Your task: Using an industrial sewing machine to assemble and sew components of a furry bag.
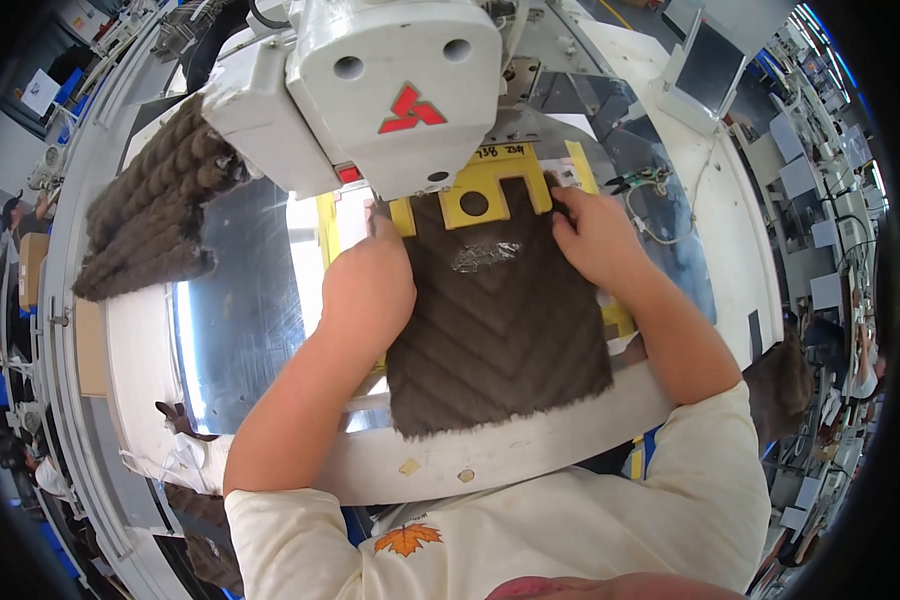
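A dark brown fur panel [500, 340] with V-shaped ridges lies under the head of a white sewing machine [390, 90]. Its near edge hangs toward me over the table rim. Across its far end sits a yellow template plate [475, 208] with notches and a round hole, and a crinkled clear strip [485, 257] lies on the fur just below. My left hand [370, 280] is closed at the panel's upper left edge, its fingertips partly hidden. At the upper right edge, my right hand [602, 238] pinches the panel beside the plate.
A pile of ridged brown fur pieces [155, 205] rests at the left of the machine. Snips [638, 180] and a white cord lie at the right on the shiny metal plate [240, 310]. A control screen [705, 65] stands at the far right.
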Demonstrator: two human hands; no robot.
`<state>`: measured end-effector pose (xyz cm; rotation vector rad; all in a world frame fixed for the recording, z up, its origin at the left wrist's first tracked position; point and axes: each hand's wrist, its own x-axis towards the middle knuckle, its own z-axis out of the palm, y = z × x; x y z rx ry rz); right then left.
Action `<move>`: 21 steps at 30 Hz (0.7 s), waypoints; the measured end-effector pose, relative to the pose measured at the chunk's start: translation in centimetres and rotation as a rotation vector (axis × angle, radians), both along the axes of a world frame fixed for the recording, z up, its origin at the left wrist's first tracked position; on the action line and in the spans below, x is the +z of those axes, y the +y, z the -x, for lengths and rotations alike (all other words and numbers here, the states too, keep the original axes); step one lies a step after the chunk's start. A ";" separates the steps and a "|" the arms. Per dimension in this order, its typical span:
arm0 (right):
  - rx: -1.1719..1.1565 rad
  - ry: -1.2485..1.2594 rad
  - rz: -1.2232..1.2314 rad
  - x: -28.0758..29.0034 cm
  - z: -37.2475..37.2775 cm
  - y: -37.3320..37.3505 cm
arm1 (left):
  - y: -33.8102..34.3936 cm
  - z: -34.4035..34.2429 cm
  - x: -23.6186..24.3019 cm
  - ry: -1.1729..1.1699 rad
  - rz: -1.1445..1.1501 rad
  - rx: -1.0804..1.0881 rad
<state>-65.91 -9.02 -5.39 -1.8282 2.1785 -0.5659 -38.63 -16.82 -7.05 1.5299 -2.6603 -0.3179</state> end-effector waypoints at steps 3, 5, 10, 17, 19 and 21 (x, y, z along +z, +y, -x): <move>-0.065 -0.042 -0.020 0.1 0.0 0.0 | 0.2 -0.1 -0.4 0.120 -0.036 0.041; -0.086 -0.058 -0.057 -0.1 0.0 -0.2 | 0.1 0.0 0.1 0.112 -0.056 0.102; -0.108 -0.056 -0.066 0.7 -0.3 -0.8 | -0.6 0.3 0.8 0.044 -0.116 0.063; -0.047 -0.036 -0.174 1.0 0.0 -0.8 | 0.1 0.1 0.0 -0.030 -0.018 0.008; -0.004 -0.019 -0.122 0.6 0.4 -0.4 | 0.0 0.0 -0.4 -0.020 0.021 -0.024; 0.005 -0.001 -0.082 0.1 0.5 -0.3 | 0.0 -0.3 -1.1 -0.004 0.055 -0.064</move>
